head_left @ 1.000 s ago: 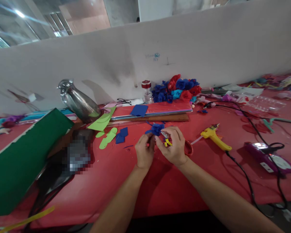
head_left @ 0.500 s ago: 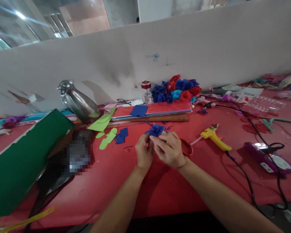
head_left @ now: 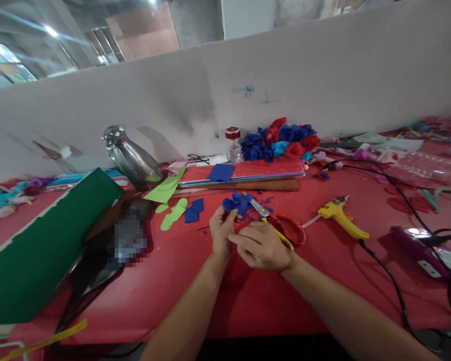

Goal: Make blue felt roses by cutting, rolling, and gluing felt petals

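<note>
A small blue paper flower [head_left: 233, 201] is pinched in the fingertips of my left hand [head_left: 221, 231], above the red table. Just to its right, my right hand [head_left: 262, 245] has its fingers curled, close to the left hand; whether something small sits between them is too small to tell. Scissors [head_left: 262, 208] with red and yellow handles lie on the table beyond my right hand, which partly hides them. Blue scraps [head_left: 267, 200] are scattered around the blades.
A yellow glue gun [head_left: 342, 219] lies right of the scissors, its cord trailing to the front edge. Behind are stacked sheets [head_left: 281, 168], a flower pile [head_left: 281, 140] and a jar [head_left: 233, 144]. At left stand a metal jug [head_left: 135, 159] and green board [head_left: 45, 250].
My right hand has drawn back from the flower, toward me. The flower sits more to the left in my left hand, and the scissors' blades now show. The view has shifted slightly left.
</note>
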`<state>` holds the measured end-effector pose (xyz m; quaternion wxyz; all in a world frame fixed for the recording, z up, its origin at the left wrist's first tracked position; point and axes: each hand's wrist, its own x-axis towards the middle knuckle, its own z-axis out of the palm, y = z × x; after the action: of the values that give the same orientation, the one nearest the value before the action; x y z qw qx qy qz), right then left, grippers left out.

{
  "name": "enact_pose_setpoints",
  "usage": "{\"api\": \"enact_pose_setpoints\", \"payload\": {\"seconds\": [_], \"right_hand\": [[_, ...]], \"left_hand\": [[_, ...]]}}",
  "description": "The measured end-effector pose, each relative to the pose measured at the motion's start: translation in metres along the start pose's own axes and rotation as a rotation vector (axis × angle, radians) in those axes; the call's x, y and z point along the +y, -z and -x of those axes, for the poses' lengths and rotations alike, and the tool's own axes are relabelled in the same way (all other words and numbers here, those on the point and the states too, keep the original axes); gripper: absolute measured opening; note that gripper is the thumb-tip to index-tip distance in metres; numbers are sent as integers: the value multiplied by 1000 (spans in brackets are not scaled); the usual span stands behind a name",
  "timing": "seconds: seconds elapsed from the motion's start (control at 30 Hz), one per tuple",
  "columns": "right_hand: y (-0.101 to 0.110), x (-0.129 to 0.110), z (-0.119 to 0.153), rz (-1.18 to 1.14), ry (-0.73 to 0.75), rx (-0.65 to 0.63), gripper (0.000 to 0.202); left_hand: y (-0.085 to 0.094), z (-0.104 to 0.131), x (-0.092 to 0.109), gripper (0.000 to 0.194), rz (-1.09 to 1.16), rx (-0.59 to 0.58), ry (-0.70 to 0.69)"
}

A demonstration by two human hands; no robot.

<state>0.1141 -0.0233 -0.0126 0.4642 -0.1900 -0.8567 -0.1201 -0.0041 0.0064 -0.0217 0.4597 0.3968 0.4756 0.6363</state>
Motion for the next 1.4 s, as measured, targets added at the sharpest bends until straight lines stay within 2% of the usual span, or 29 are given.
{"api": "enact_pose_setpoints", "payload": {"seconds": [0.3, 0.57, 0.83, 0.97, 1.07, 1.13, 1.17, 1.23, 1.27, 1.33, 1.4], "right_hand": [[-3, 1, 3, -33, -25, -1, 23], [-2, -1, 2, -8, -23, 21, 21], [-6, 0, 6, -40, -19, 19, 22], [-3, -9, -2, 32, 57, -21, 17], [12, -12, -4, 122, 119, -65, 17], [29, -4, 4, 196, 19, -68, 17], [39, 3, 11, 245, -82, -58, 18], [61, 22, 33, 395, -400, -67, 18], [72, 33, 46, 490, -563, -104, 18], [94, 52, 73, 711, -831, -266, 19], [110, 65, 96, 854, -1007, -416, 18]], "left_hand": [[1, 2, 1, 10, -1, 26, -80], [2, 7, 4, 15, 51, -46, -159], [5, -4, -5, 15, -90, 27, -88], [3, -6, -5, 21, -25, -44, -12], [1, -5, -3, 25, 86, -72, 41], [1, -4, -2, 28, 144, -67, 89], [1, -4, -2, 29, 170, -64, 122], [1, -5, -2, 32, 213, -56, 197], [1, -6, -2, 33, 231, -49, 230], [1, -7, -2, 33, 265, -37, 269], [2, -9, -2, 31, 298, -35, 281]]}}
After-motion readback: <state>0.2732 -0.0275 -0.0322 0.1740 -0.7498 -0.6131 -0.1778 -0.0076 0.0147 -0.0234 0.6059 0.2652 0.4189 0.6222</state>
